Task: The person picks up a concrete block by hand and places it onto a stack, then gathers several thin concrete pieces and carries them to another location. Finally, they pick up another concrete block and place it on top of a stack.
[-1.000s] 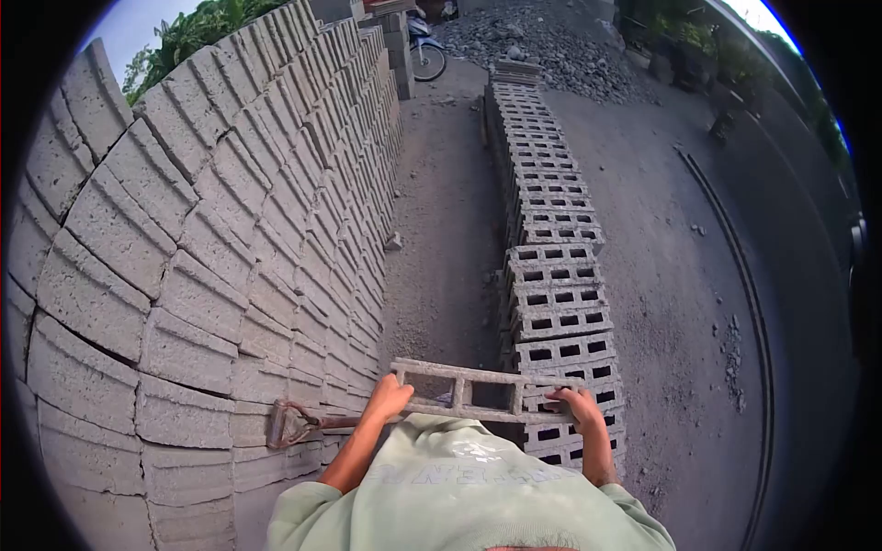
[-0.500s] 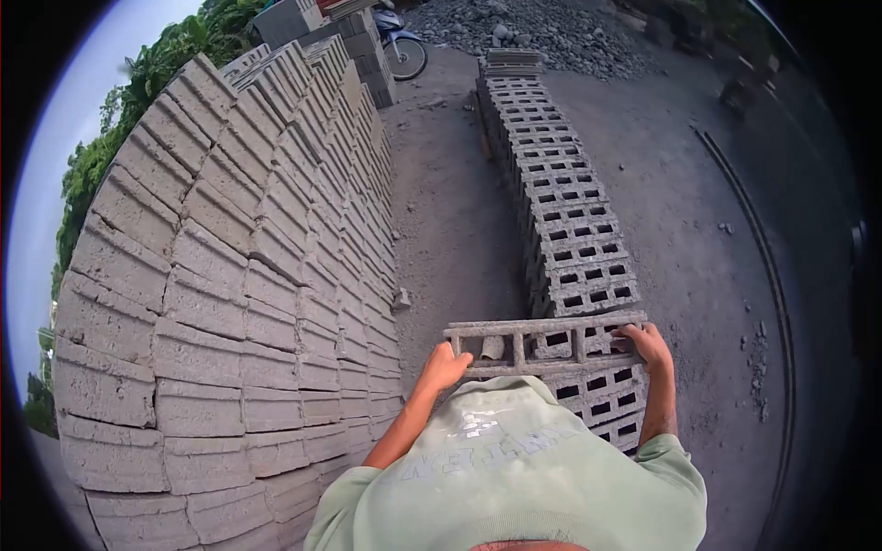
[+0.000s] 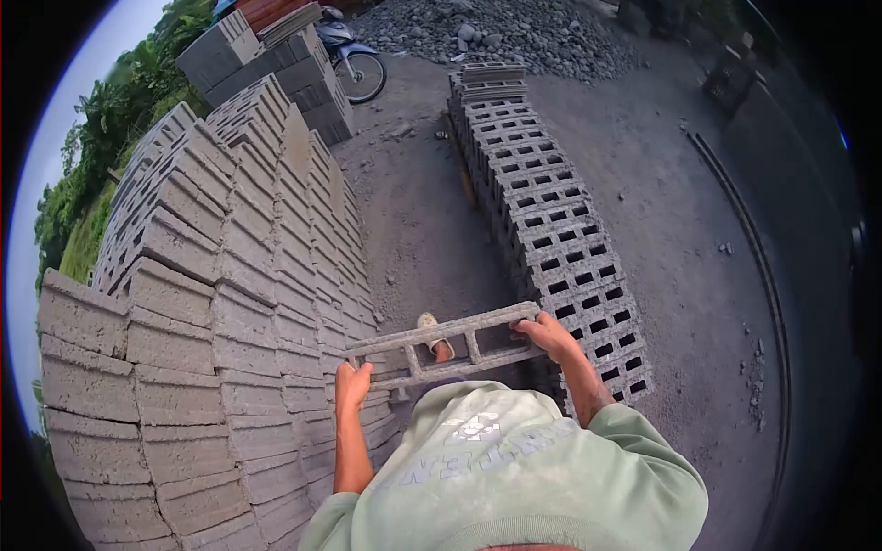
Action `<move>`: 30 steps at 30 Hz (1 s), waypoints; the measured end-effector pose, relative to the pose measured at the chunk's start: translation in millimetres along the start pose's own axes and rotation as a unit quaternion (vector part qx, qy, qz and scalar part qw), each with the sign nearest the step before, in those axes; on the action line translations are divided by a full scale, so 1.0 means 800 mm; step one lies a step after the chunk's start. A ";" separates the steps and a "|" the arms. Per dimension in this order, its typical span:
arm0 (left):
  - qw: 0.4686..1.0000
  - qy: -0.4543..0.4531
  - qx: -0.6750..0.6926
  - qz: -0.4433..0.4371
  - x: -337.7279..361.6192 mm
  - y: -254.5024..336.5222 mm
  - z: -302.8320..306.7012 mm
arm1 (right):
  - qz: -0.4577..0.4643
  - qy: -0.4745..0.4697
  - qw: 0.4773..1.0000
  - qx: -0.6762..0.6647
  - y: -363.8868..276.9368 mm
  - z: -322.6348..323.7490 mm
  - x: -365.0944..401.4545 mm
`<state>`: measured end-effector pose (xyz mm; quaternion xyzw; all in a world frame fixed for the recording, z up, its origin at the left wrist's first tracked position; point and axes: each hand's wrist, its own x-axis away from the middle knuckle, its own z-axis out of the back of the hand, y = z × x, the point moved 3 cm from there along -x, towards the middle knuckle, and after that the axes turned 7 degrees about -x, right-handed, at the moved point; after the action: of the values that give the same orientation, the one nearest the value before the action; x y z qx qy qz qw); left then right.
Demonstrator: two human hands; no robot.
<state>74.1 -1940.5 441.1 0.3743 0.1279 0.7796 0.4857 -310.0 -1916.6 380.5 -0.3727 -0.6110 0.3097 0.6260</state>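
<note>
A grey hollow concrete block (image 3: 441, 332) hangs level with my waist, its open cells facing up and its right end a little higher in view. My left hand (image 3: 354, 381) is closed round the block's left end, close to the tall stack. At the opposite end my right hand (image 3: 548, 334) grips the block, fingers partly hidden inside the end cell. Through the middle cell my shoe (image 3: 428, 323) shows on the ground. Beside my right arm runs a long row of hollow blocks (image 3: 560, 220), standing close together with their holes up.
A tall stack of concrete blocks (image 3: 248, 275) rises on the left. Farther off stand more piled blocks (image 3: 276, 69), a motorcycle (image 3: 354, 69) and a gravel heap (image 3: 496, 32). A dark rail-like strip (image 3: 753, 248) lies along the ground at right.
Both hands have carried the block leftward, off from over the row toward the tall stack. It has tilted, left end lower. My view has turned somewhat as well.
</note>
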 end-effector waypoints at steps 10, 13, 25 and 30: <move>0.991 -0.039 -0.034 -0.122 -0.383 0.189 0.037 | -0.041 0.092 0.994 -0.047 -0.193 -0.013 -0.320; 0.985 -0.061 -0.098 -0.127 -0.476 0.285 0.046 | -0.035 0.130 0.987 -0.082 -0.245 0.003 -0.401; 0.993 -0.040 -0.049 -0.099 -0.853 0.560 0.028 | 0.048 0.041 0.998 -0.004 -0.560 0.046 -0.807; 0.996 0.002 -0.004 -0.093 -1.046 0.652 0.063 | 0.012 0.071 0.989 0.129 -0.643 0.041 -0.985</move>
<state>-27.3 -2920.8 385.1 0.3576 0.1602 0.7322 0.5570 -426.5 -2851.3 393.6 -0.3170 -0.5156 0.3665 0.7067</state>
